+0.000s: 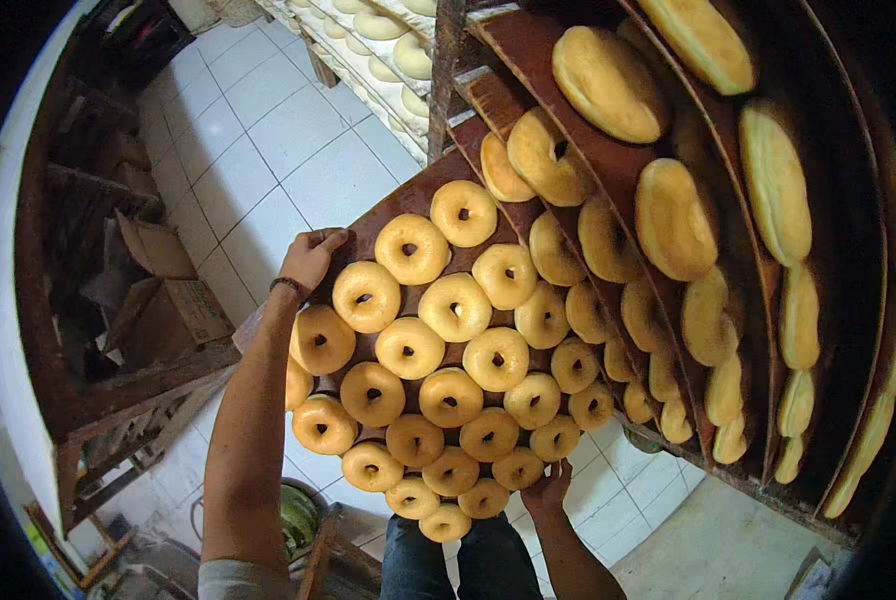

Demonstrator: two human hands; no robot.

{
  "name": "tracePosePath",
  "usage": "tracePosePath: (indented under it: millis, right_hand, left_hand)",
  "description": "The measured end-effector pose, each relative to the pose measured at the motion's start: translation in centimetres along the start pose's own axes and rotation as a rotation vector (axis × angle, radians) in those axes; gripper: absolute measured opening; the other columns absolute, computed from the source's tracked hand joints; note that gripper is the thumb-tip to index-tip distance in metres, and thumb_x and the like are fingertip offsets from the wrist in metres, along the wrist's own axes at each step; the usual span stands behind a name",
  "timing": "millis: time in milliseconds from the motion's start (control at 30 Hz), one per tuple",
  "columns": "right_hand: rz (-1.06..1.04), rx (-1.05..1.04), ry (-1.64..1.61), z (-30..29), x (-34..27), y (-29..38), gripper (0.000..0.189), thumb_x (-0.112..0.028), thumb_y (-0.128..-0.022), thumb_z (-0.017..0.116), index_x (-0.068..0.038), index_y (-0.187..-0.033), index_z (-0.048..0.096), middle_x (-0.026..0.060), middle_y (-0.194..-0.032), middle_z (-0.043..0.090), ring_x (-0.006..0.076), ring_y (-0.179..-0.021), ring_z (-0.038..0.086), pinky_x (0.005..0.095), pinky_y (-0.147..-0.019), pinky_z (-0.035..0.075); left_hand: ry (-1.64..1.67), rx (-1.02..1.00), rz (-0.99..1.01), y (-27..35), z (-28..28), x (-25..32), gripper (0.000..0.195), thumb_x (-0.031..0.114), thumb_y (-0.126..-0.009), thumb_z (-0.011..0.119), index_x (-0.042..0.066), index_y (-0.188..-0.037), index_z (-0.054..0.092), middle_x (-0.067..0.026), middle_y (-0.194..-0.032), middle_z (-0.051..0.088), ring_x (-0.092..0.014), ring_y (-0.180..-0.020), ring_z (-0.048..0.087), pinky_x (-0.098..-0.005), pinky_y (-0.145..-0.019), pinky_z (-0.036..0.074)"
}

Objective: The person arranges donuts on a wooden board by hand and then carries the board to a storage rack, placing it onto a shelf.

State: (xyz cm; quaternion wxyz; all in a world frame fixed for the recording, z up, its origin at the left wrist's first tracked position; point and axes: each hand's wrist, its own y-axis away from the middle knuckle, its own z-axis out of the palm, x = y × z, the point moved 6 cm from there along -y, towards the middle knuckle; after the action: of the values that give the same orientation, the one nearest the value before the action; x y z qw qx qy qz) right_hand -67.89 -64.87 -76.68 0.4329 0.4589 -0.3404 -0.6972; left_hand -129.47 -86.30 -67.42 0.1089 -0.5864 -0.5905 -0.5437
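A dark brown tray (403,196) covered with rows of golden ring doughnuts (455,307) lies before me, its far right part between the shelves of a rack. My left hand (311,259), with a dark band at the wrist, grips the tray's left edge. My right hand (548,486) is at the near right edge, its fingers partly hidden beneath the doughnuts and tray. Trays in the rack (688,187) to the right hold more rings and long oval pieces of the same golden colour.
Pale, uncooked-looking dough pieces (376,26) lie on floured boards at the top. A wooden shelf unit with a cardboard box (196,307) stands at left. A green, striped round object (298,517) is at lower left. White floor tiles (268,142) run beneath.
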Motion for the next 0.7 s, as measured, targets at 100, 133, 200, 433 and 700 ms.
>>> tracePosePath:
  millis: [100,133,200,433,700]
  right_hand:
    - [0.067,0.120,-0.040,2.3,-1.3,-0.6,0.060,-0.043,-0.094,0.060,-0.017,-0.147,0.045,0.0148,-0.153,0.041,0.0366,-0.142,0.043,0.0601,-0.117,0.036]
    - [0.042,0.080,0.018,2.9,-2.3,-1.5,0.059,-0.041,-0.094,0.061,-0.016,-0.145,0.047,0.0148,-0.151,0.044,0.0364,-0.141,0.044,0.0594,-0.117,0.037]
    - [-0.023,0.008,0.131,2.8,-5.2,-3.9,0.057,-0.037,-0.092,0.062,-0.012,-0.142,0.051,0.0148,-0.147,0.048,0.0360,-0.140,0.046,0.0580,-0.116,0.039]
    - [-0.225,-0.241,0.234,2.5,-13.4,-10.6,0.048,-0.030,-0.101,0.058,-0.004,-0.141,0.056,0.0128,-0.141,0.061,0.0286,-0.131,0.058,0.0469,-0.114,0.046]
    - [-0.006,-0.134,0.542,-2.9,-8.1,-6.6,0.042,-0.040,-0.100,0.054,-0.013,-0.131,0.059,0.0088,-0.136,0.059,0.0281,-0.122,0.059,0.0502,-0.107,0.048]
  left_hand:
    - [-0.087,-0.004,0.115,-3.7,1.0,0.7,0.036,0.029,-0.097,0.061,0.004,-0.117,0.077,-0.0142,-0.103,0.079,-0.023,-0.094,0.074,-0.0334,-0.090,0.055]
    - [-0.140,0.009,0.155,-4.9,1.6,1.6,0.034,0.028,-0.097,0.061,0.005,-0.116,0.077,-0.0154,-0.102,0.079,-0.025,-0.093,0.074,-0.0343,-0.090,0.055]
    - [-0.105,0.033,0.201,-7.0,3.8,3.3,0.030,0.026,-0.096,0.062,0.005,-0.110,0.078,-0.0179,-0.100,0.078,-0.029,-0.094,0.075,-0.0359,-0.090,0.056]
    - [-0.331,0.130,0.133,-12.7,10.7,11.4,0.032,0.028,-0.093,0.067,0.002,-0.110,0.075,-0.0225,-0.108,0.075,-0.035,-0.106,0.072,-0.0401,-0.094,0.055]
    - [-0.184,-0.262,0.020,-11.3,6.0,7.7,0.057,0.057,-0.096,0.063,0.005,-0.115,0.075,-0.0069,-0.104,0.073,-0.015,-0.091,0.064,-0.0329,-0.085,0.051]
